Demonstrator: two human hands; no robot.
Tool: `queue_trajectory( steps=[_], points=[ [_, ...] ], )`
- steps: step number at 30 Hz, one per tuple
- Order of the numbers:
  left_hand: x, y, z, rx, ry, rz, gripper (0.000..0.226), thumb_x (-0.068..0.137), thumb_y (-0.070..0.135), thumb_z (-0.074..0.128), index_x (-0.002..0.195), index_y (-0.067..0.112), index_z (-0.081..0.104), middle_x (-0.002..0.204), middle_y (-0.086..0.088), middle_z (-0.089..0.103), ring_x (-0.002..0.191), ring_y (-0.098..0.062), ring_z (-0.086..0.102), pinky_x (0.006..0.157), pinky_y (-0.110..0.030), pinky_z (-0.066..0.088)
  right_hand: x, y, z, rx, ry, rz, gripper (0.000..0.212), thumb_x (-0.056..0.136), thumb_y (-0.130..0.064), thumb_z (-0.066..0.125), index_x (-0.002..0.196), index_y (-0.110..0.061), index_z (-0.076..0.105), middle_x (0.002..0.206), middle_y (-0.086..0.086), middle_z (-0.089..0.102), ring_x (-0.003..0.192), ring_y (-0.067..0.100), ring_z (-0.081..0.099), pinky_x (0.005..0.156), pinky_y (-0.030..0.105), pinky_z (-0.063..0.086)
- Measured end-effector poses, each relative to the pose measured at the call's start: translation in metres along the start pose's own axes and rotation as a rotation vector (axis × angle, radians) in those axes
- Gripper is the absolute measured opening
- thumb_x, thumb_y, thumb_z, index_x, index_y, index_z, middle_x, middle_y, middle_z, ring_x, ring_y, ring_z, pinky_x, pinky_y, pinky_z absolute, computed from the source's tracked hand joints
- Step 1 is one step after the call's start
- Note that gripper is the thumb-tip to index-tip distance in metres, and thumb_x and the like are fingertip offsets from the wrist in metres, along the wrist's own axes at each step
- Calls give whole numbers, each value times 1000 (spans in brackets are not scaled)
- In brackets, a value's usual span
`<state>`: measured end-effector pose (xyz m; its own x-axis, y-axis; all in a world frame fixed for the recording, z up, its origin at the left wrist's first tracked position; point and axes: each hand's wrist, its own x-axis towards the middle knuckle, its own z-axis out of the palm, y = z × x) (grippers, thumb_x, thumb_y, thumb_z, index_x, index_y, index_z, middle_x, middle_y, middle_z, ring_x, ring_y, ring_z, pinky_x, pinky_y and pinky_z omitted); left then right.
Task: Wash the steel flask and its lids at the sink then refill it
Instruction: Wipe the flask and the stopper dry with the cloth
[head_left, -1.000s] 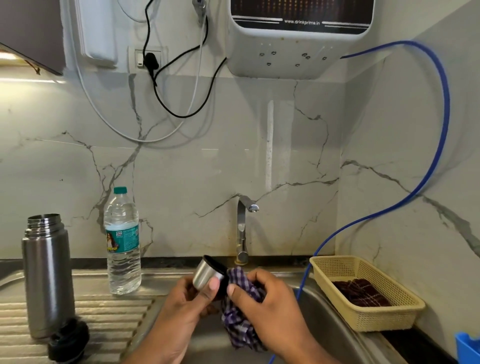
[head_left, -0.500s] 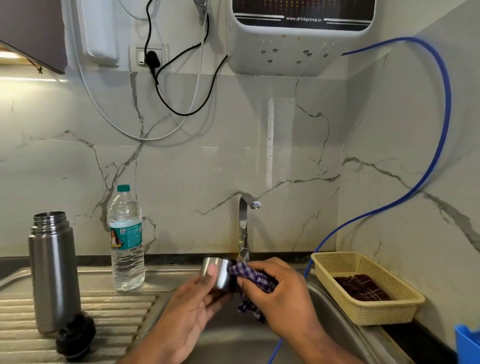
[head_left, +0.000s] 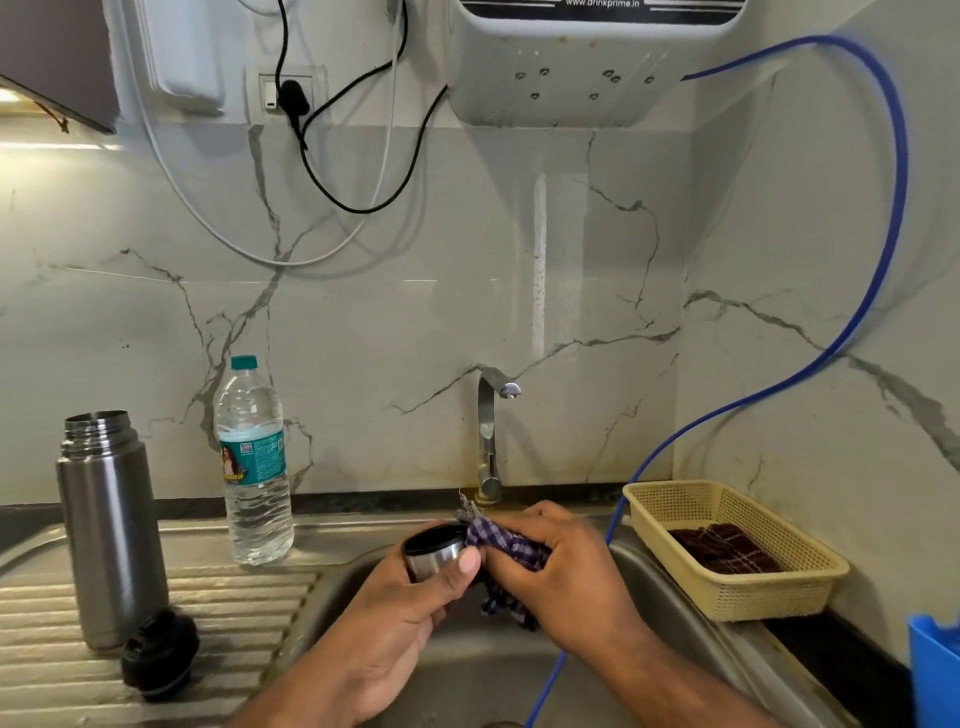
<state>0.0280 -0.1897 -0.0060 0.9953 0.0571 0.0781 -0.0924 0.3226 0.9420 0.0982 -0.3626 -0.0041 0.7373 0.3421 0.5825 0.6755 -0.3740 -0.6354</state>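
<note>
Over the sink (head_left: 655, 590), the steel cup lid (head_left: 435, 553) is gripped mouth-up by the left hand (head_left: 395, 634), its rim touched, just beyond the thumb, by the checked cloth (head_left: 508, 544) clenched in the right hand (head_left: 566, 577).

White walls (head_left: 467, 291) with grey marble veins met in a corner on the right. A white water purifier (head_left: 571, 78) hung high, with a blue hose (head_left: 901, 156) looping down beside it. A black cable (head_left: 363, 210) was plugged into a socket (head_left: 270, 91). Warm light glowed under a dark cabinet (head_left: 52, 52) at upper left, and a steel sink (head_left: 493, 670) sat below.
</note>
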Motion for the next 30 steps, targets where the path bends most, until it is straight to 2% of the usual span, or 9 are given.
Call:
queue_trajectory(
  steps=[3,6,12,16,18,22,25,28,30],
  points=[
    [-7,5,4,-141,-85,-79,47,87,12,78,130,1,61,127,-21,69,125,-33,62,111,-42,43,2,7,-2,-51,36,52,29,91,-42,73,119,-46,73,95,-14,60,87,1,60,74,18,52],
    [-6,3,4,-101,-47,-46,41,88,7,68,128,-2,60,123,-19,71,120,-30,66,108,-41,46,3,13,-4,-41,93,47,29,89,-40,75,117,-44,75,92,-12,61,85,2,61,72,18,50],
    [-4,3,-3,85,1,34,61,64,20,86,119,5,66,115,-19,74,109,-32,71,96,-39,56,1,3,1,12,5,-117,30,87,-39,76,116,-50,73,94,-15,61,90,5,64,73,26,55],
    [-3,-4,1,119,50,45,48,69,27,85,110,7,73,111,-18,76,110,-33,69,97,-40,56,0,8,3,-85,-21,-100,24,89,-45,72,113,-46,75,92,-16,57,87,4,59,68,26,52],
    [-1,-6,1,69,92,41,42,73,19,79,112,3,72,111,-20,75,116,-36,67,102,-44,52,-3,4,6,-129,-61,-157,26,90,-49,68,114,-45,75,94,-18,55,88,4,58,68,27,52],
    [-1,0,-5,8,9,3,65,75,29,91,127,1,63,122,-20,71,120,-35,66,110,-50,46,1,4,4,-129,-45,-132,30,91,-47,69,121,-44,73,98,-19,56,91,2,59,72,27,54],
    [-1,2,-4,-88,-94,-64,57,87,24,74,135,0,56,131,-22,66,126,-35,62,115,-50,41,4,13,-1,-75,24,-32,32,90,-42,73,122,-41,74,95,-16,58,91,1,60,77,27,54],
    [2,-2,-7,-55,-18,-33,47,90,14,70,132,-2,57,124,-21,71,121,-32,66,111,-47,45,1,9,-1,-61,28,-68,36,89,-42,74,124,-39,74,97,-17,57,93,2,61,77,24,54],
    [2,-1,-11,20,24,21,60,80,23,85,130,1,60,121,-19,72,120,-32,66,111,-48,45,0,3,0,-44,8,-123,38,88,-43,73,126,-37,73,100,-17,57,96,4,61,77,22,54]
  ],
)
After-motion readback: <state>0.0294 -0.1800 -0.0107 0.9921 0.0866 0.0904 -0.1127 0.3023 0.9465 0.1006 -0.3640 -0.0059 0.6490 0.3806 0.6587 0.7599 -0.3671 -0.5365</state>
